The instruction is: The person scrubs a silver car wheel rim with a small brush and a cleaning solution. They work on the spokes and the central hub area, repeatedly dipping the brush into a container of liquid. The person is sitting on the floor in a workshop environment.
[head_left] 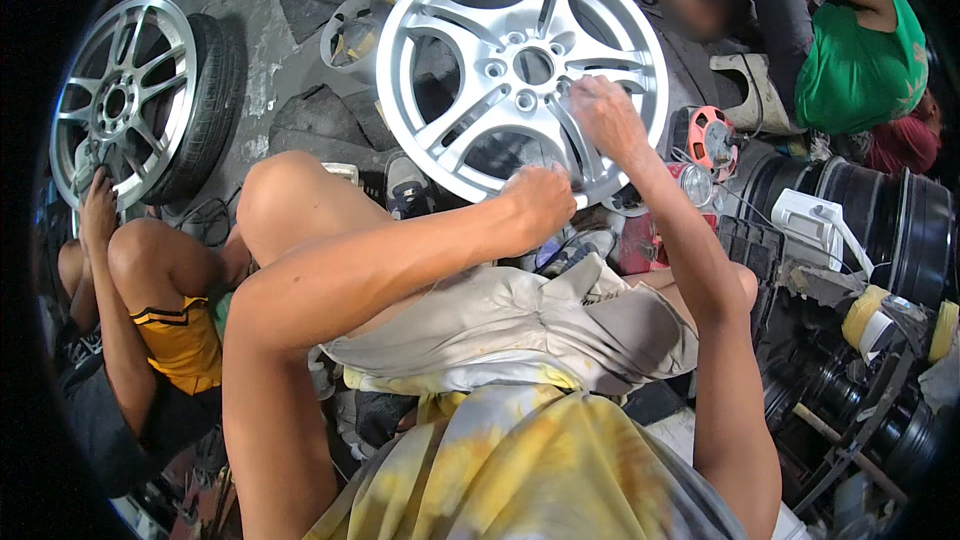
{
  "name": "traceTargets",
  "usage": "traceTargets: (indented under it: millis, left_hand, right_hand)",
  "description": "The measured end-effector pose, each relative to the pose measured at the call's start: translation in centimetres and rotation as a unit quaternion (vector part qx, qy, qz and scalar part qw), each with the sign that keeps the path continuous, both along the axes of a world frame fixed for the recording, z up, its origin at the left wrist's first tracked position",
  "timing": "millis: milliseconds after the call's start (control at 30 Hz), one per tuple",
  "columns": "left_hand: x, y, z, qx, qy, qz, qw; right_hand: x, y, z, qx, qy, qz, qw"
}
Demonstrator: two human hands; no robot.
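Note:
A large silver alloy wheel rim (432,120) without a tyre stands in front of me, its spoked face tilted up toward me. My left hand (541,200) is closed at the rim's near edge, with its fingertips mostly hidden. My right hand (606,120) lies against the spokes right of the hub, fingers bent and pressed together. Whatever may be between those fingers is too small or too covered to make out. Both forearms reach forward over my bent knees.
To the left, another person's hand (98,205) touches a second silver wheel (178,90), beside a black tyre (215,90). A white bucket (345,52) stands behind my wheel. A person in green (862,70) sits at far right, near dark wheels (920,230) and a red-orange round object (712,140).

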State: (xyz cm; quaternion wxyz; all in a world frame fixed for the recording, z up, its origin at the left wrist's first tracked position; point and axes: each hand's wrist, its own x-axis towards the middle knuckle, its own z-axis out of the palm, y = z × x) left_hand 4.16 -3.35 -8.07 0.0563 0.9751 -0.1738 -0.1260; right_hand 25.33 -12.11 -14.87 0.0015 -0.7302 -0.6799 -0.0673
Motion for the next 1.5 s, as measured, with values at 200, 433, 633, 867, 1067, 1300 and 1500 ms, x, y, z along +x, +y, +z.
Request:
traceTargets:
  millis: [200,433,633,867,1067,1300,1500]
  left_hand:
    - [0.2,1.5,1.3,-0.056,0.053,0.042,0.996]
    - [-0.3,2.7,3.1,-0.091,0.036,0.056,0.994]
    - [-0.4,2.8,3.6,-0.092,0.023,0.057,0.994]
    - [-0.2,3.0,4.2,-0.081,0.061,0.09,0.991]
    - [-0.5,4.0,7.1,-0.115,0.109,0.114,0.981]
    - [-0.1,4.0,6.6,-0.12,0.11,0.108,0.981]
    - [-0.5,4.5,7.1,-0.122,0.123,0.111,0.979]
  right_hand:
    - [-0.8,-0.4,-1.4,0.194,0.088,-0.221,0.952]
    - [2.0,-1.2,-3.1,0.271,0.132,-0.41,0.861]
    - [-0.5,-1.0,-2.4,0.246,0.115,-0.346,0.898]
    - [-1.7,-0.3,-2.8,0.232,0.077,-0.227,0.943]
    - [-0.2,-0.8,-1.3,0.217,0.063,-0.275,0.934]
    - [-0.3,-0.5,-0.7,0.181,0.105,-0.148,0.967]
    - [1.9,0.7,-1.9,0.265,0.14,-0.264,0.917]
